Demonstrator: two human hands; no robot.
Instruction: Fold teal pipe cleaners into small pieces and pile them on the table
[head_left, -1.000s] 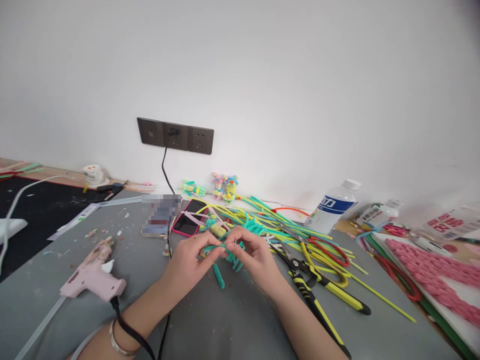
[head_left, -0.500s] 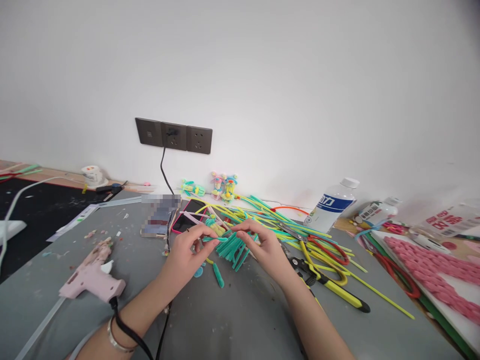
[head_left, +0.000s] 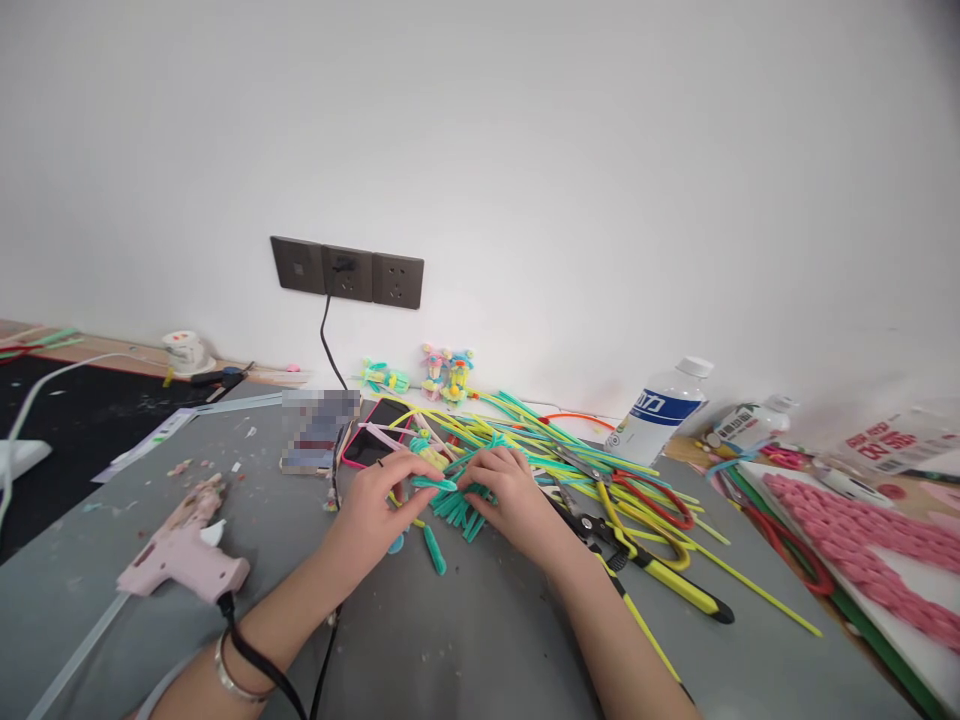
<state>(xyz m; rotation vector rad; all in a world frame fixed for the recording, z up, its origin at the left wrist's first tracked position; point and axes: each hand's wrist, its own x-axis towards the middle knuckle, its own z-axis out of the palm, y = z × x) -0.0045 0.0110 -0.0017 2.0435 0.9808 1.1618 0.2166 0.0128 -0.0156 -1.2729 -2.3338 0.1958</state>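
A short teal stem (head_left: 442,485) was pinched between the thumb and forefinger of the left hand (head_left: 375,508), over the middle of the tabletop (head_left: 480,640). The teal bundle (head_left: 469,522) just beside it was partly covered by the right hand (head_left: 506,490); the fingers there were curled in, with a narrow gap to the thumb, and whether a stem was gripped by them could not be told. A loose teal piece (head_left: 434,550) was laid on the bundle's side toward the front edge.

Behind the left hand, toward the back edge, a phone (head_left: 366,448) was partly overlapped by a pale stem. Long stems (head_left: 765,595) were spread toward the right edge, with scissors (head_left: 660,502) and pliers (head_left: 679,588) among them. A bottle (head_left: 658,418) was placed near the back right corner. Near the left edge, a glue gun (head_left: 184,552) was laid on its side.
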